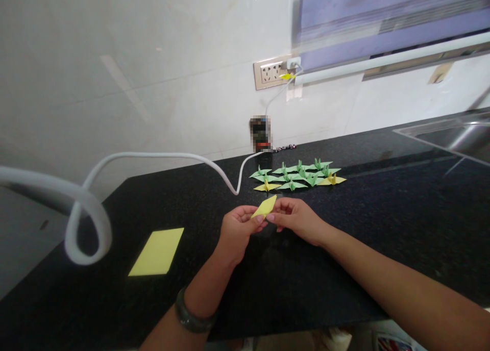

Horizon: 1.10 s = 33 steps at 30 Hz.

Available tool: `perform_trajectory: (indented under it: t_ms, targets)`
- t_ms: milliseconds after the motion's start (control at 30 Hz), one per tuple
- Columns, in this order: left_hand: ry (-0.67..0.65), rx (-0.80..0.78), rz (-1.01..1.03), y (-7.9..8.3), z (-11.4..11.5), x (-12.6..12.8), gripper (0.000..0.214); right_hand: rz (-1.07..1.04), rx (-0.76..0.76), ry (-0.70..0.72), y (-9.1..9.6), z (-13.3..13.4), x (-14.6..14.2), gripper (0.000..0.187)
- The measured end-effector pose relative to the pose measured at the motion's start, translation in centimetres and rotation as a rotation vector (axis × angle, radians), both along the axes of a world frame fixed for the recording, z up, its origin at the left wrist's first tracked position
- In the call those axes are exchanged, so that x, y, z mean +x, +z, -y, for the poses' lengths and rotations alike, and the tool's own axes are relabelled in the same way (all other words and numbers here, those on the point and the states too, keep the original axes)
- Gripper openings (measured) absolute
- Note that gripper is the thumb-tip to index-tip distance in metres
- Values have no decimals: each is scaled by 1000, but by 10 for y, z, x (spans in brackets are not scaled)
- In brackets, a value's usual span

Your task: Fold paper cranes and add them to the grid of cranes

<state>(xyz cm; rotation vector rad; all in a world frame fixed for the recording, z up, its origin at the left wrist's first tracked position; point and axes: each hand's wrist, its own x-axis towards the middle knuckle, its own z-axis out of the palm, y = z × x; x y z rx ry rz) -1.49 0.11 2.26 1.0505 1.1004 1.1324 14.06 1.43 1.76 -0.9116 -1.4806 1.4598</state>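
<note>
Both hands pinch a small folded yellow paper (pixel 265 206), a narrow diamond shape, held just above the black countertop (pixel 383 218). My left hand (pixel 238 231) grips its lower left end between thumb and fingers. My right hand (pixel 296 219) holds the upper right end with fingers curled. A dark bracelet circles my left wrist. Beyond the hands lie several finished paper cranes (pixel 297 176), mostly green with some yellow, laid flat in rows. A flat yellow paper sheet (pixel 156 252) rests on the counter to the left.
A white cable (pixel 115 159) runs from a wall socket (pixel 272 73) across the counter and loops close to the camera at left. A small blurred dark object (pixel 261 133) stands by the wall. A steel sink (pixel 455 134) sits at far right.
</note>
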Motion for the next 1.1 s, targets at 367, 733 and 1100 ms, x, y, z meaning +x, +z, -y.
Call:
perform_trajectory:
  t_ms: [367,733,1100]
  targets:
    - [-41,10,-19,3,5,2,29,-30,-28,-33,1,10,-7,17]
    - [-56,-13,25,3,5,4,30,118,66,-54,-4,3,-2,24]
    - [42,83,-56,-3,3,6,20,8,52,-73,-6,8,-10,16]
